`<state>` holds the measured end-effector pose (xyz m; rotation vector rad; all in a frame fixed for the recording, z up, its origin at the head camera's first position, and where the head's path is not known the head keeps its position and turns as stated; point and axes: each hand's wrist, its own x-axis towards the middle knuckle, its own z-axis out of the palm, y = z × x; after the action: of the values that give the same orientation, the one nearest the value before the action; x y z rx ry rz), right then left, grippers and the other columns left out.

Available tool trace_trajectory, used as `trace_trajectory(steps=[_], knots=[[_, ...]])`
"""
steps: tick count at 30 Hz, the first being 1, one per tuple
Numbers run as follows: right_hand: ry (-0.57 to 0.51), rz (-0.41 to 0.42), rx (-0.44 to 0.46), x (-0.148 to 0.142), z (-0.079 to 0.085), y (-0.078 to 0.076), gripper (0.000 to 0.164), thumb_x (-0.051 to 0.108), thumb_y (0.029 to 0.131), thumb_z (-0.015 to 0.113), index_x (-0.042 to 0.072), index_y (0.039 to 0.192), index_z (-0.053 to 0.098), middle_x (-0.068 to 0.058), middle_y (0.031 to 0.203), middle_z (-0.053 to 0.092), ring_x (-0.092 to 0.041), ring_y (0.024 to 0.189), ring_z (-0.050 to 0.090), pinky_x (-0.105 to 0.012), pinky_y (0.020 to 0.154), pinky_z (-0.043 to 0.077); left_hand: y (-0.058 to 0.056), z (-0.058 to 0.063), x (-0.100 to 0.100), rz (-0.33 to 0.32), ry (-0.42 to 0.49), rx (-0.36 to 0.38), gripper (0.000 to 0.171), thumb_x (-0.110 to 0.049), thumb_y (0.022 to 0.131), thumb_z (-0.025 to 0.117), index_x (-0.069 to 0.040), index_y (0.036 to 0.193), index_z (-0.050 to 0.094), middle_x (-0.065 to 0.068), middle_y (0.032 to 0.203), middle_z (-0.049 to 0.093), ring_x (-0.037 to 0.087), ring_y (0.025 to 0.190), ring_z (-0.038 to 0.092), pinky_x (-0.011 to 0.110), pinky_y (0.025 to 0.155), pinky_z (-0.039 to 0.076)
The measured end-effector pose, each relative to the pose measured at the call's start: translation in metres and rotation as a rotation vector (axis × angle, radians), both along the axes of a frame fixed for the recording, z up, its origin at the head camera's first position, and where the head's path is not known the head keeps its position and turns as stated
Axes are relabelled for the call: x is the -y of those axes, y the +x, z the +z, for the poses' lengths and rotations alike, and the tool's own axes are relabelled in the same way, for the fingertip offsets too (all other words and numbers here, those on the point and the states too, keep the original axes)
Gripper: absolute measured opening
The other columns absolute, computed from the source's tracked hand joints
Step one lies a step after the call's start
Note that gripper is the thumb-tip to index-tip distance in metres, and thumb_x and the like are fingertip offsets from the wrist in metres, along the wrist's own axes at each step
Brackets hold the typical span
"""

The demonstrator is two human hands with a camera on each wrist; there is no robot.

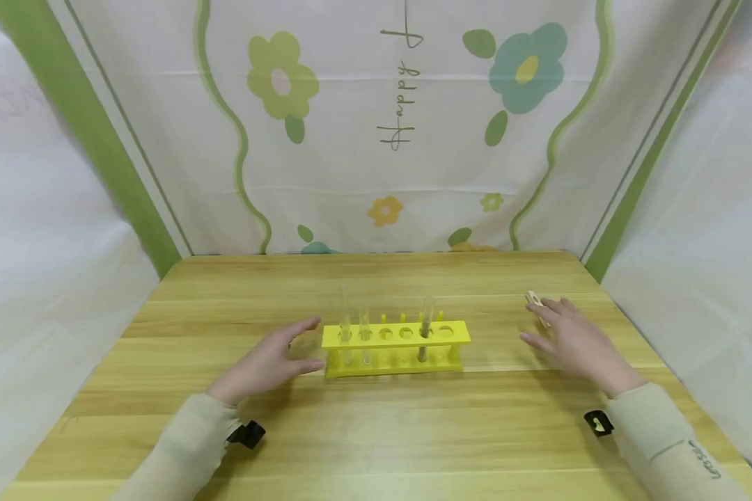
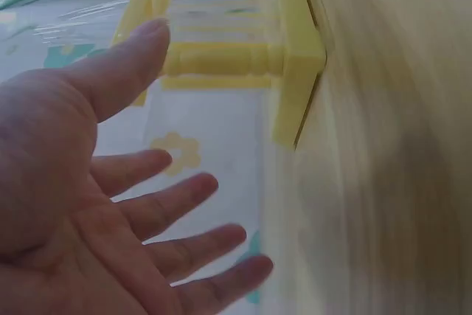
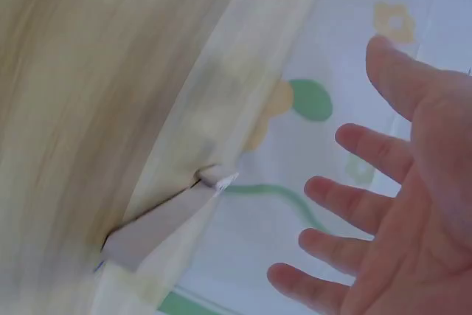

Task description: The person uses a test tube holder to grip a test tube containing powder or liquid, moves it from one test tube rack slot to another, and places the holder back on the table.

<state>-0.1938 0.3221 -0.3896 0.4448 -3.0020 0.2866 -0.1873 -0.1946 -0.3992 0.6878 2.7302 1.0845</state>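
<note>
A yellow test tube rack (image 1: 407, 369) stands upright on the table. Two clear test tubes (image 1: 345, 309) sit in its left end holes, and a third test tube (image 1: 427, 313) with dark contents sits near the right end. Just left of the rack is my left hand (image 1: 266, 362), thumb and fingers spread apart around nothing. In the left wrist view its thumb overlaps the rack's end (image 2: 221, 60). My right hand (image 1: 573, 344), fingers extended, hovers by a narrow pale wooden piece (image 1: 535, 299). The right wrist view shows this wooden piece (image 3: 162, 223) apart from the fingertips.
The wooden table (image 1: 382, 438) meets a white floral cloth (image 1: 351, 139) at its back edge, with white cloth along both sides. A small black device (image 1: 247, 435) is at the left wrist, and another black device (image 1: 598, 422) at the right.
</note>
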Motion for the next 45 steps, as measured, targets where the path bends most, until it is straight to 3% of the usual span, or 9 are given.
trace_trajectory(steps=[7, 14, 19, 25, 31, 34, 38, 41, 45], knots=[[-0.064, -0.104, 0.064, -0.018, 0.001, -0.007, 0.073, 0.054, 0.099, 0.052, -0.004, 0.144, 0.045, -0.034, 0.136, 0.049, -0.055, 0.12, 0.047, -0.068, 0.089, 0.041, -0.009, -0.008, -0.015, 0.026, 0.199, 0.069, 0.065, -0.028, 0.087, 0.079, -0.013, 0.143, 0.051, 0.006, 0.134, 0.058, 0.031, 0.121, 0.055, 0.044, 0.097, 0.048], [-0.063, -0.158, 0.09, -0.031, -0.005, -0.012, 0.067, 0.049, 0.101, 0.051, -0.005, 0.141, 0.048, -0.036, 0.128, 0.054, -0.052, 0.104, 0.058, -0.064, 0.08, 0.046, -0.014, -0.016, -0.026, 0.038, 0.24, 0.092, 0.053, -0.014, 0.087, 0.078, -0.013, 0.136, 0.057, 0.001, 0.109, 0.066, 0.019, 0.098, 0.065, 0.031, 0.079, 0.055], [-0.04, -0.186, 0.115, -0.037, -0.008, -0.021, 0.063, 0.043, 0.101, 0.055, -0.008, 0.138, 0.049, -0.035, 0.12, 0.059, -0.053, 0.101, 0.059, -0.062, 0.077, 0.048, -0.012, -0.021, -0.027, 0.046, 0.275, 0.124, 0.037, -0.011, 0.09, 0.074, -0.011, 0.125, 0.061, 0.001, 0.11, 0.067, 0.018, 0.1, 0.065, 0.029, 0.079, 0.054], [-0.021, -0.186, 0.149, -0.037, -0.016, -0.029, 0.066, 0.044, 0.1, 0.056, -0.013, 0.133, 0.051, -0.024, 0.105, 0.068, -0.03, 0.079, 0.065, -0.048, 0.066, 0.053, -0.011, -0.022, -0.028, 0.04, 0.248, 0.12, 0.019, -0.014, 0.093, 0.071, -0.013, 0.109, 0.063, 0.0, 0.105, 0.067, 0.018, 0.091, 0.062, 0.03, 0.073, 0.053], [-0.031, -0.204, 0.161, -0.031, -0.017, -0.036, 0.06, 0.045, 0.099, 0.058, -0.009, 0.126, 0.059, -0.01, 0.079, 0.065, -0.02, 0.062, 0.053, -0.037, 0.05, 0.043, -0.016, -0.025, -0.03, 0.01, 0.249, 0.129, 0.02, -0.018, 0.095, 0.07, -0.015, 0.114, 0.064, -0.002, 0.111, 0.067, 0.016, 0.097, 0.062, 0.031, 0.078, 0.052], [-0.018, -0.208, 0.151, -0.029, -0.017, -0.038, 0.062, 0.048, 0.097, 0.059, -0.008, 0.124, 0.061, -0.02, 0.087, 0.067, -0.026, 0.065, 0.057, -0.038, 0.05, 0.044, -0.017, -0.025, -0.031, 0.015, 0.247, 0.135, 0.024, -0.017, 0.095, 0.07, -0.017, 0.118, 0.064, -0.003, 0.113, 0.067, 0.015, 0.101, 0.062, 0.031, 0.082, 0.052], [0.031, -0.214, 0.145, -0.028, -0.018, -0.043, 0.069, 0.054, 0.095, 0.059, -0.008, 0.125, 0.061, -0.032, 0.117, 0.062, -0.047, 0.091, 0.063, -0.051, 0.063, 0.051, -0.017, -0.024, -0.032, 0.019, 0.237, 0.141, 0.027, -0.018, 0.095, 0.07, -0.017, 0.121, 0.065, -0.004, 0.113, 0.068, 0.014, 0.103, 0.063, 0.032, 0.084, 0.052], [0.049, -0.221, 0.164, -0.028, -0.019, -0.048, 0.069, 0.053, 0.095, 0.059, -0.008, 0.127, 0.06, -0.033, 0.123, 0.059, -0.054, 0.103, 0.058, -0.058, 0.073, 0.049, -0.017, -0.024, -0.031, 0.014, 0.236, 0.163, 0.026, -0.018, 0.095, 0.069, -0.017, 0.121, 0.065, -0.005, 0.111, 0.068, 0.015, 0.1, 0.063, 0.032, 0.082, 0.052], [0.055, -0.216, 0.17, -0.027, -0.019, -0.054, 0.062, 0.045, 0.096, 0.062, -0.009, 0.126, 0.06, -0.033, 0.122, 0.06, -0.052, 0.102, 0.059, -0.058, 0.073, 0.049, -0.017, -0.024, -0.03, 0.005, 0.245, 0.18, 0.026, -0.019, 0.096, 0.068, -0.017, 0.122, 0.064, -0.005, 0.111, 0.068, 0.015, 0.098, 0.063, 0.032, 0.08, 0.052]])
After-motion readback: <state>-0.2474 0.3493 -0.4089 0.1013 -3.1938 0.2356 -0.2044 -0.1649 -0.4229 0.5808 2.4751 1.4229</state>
